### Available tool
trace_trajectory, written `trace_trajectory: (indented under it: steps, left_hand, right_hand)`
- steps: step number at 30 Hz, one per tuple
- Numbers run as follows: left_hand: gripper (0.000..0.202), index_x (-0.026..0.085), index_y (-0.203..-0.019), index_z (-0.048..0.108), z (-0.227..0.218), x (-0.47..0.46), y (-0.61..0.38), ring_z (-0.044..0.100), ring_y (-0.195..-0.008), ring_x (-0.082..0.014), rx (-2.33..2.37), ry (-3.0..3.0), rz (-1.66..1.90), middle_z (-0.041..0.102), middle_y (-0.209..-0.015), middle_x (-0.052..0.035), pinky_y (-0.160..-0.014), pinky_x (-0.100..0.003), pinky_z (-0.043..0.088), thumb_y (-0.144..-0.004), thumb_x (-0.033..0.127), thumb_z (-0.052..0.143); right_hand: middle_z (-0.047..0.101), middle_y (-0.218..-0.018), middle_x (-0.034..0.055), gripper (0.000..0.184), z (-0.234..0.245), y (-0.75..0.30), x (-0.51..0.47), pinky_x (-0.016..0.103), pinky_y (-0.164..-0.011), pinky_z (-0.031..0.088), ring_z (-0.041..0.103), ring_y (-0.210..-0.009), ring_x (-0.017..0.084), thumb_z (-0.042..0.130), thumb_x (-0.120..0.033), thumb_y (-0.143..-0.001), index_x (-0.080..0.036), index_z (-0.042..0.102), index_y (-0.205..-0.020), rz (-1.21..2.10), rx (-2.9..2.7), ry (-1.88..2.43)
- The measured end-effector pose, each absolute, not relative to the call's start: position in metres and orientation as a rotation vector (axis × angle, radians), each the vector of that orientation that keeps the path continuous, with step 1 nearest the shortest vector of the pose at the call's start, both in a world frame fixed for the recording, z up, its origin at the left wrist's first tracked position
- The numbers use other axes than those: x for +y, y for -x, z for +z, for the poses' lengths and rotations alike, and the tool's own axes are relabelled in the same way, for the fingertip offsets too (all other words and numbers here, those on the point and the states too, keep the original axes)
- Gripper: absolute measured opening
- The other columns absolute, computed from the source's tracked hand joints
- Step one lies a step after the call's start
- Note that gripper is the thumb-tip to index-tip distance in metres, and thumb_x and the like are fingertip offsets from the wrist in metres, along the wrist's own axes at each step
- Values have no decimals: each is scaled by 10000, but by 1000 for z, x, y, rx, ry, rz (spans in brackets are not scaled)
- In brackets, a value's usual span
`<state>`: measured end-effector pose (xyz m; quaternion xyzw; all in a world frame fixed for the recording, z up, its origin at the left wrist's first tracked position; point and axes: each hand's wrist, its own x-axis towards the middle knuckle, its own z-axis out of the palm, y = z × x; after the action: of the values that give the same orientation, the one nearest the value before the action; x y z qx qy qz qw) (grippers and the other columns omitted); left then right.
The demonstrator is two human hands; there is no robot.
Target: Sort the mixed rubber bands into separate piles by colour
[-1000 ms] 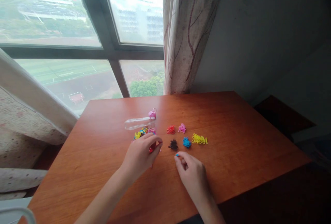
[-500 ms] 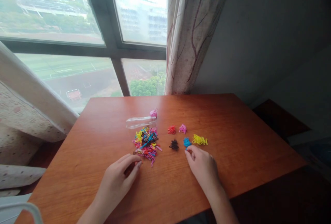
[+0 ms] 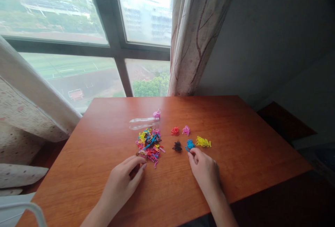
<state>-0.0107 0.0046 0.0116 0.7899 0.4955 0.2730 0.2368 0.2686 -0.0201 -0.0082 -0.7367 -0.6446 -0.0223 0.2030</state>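
Note:
A mixed heap of coloured rubber bands [image 3: 148,144] lies on the table. My left hand [image 3: 127,174] rests at its near left edge, fingers loosely curled, thumb and forefinger slightly apart, with nothing visible between them. My right hand [image 3: 205,166] pinches a blue rubber band [image 3: 187,149] between thumb and forefinger, at the near edge of the small blue pile [image 3: 191,144]. Around that pile sit a black pile [image 3: 177,146], a red pile [image 3: 175,131], a pink pile [image 3: 186,130] and a yellow pile [image 3: 203,141]. The fingertips of my right hand are partly hidden.
Behind the heap lies a clear plastic container [image 3: 141,123] on its side, with a pink top [image 3: 156,114]. The wooden table [image 3: 248,143] reaches toward a window with curtains [image 3: 192,45]. A white curved tube [image 3: 36,211] shows at the lower left.
My left thumb and forefinger have parted slightly. My right hand stays by the blue pile, and the blue band at its fingertips shows more. The view has shifted slightly.

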Motion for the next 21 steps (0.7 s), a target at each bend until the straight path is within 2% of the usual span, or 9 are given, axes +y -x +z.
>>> trace_trajectory:
  steps: [21]
  left_hand:
    - [163,228,-893,656,13,3,10,652,-698,-139,1376,-2159,761,715,-826,-11,-652,-220,502,-905,252,495]
  right_hand:
    - [672,-672,31,314,-5,-263,-27,251,-557,323,604,-570,153,413,-324,-988,-217,666,-836,-41,-1726,1964]
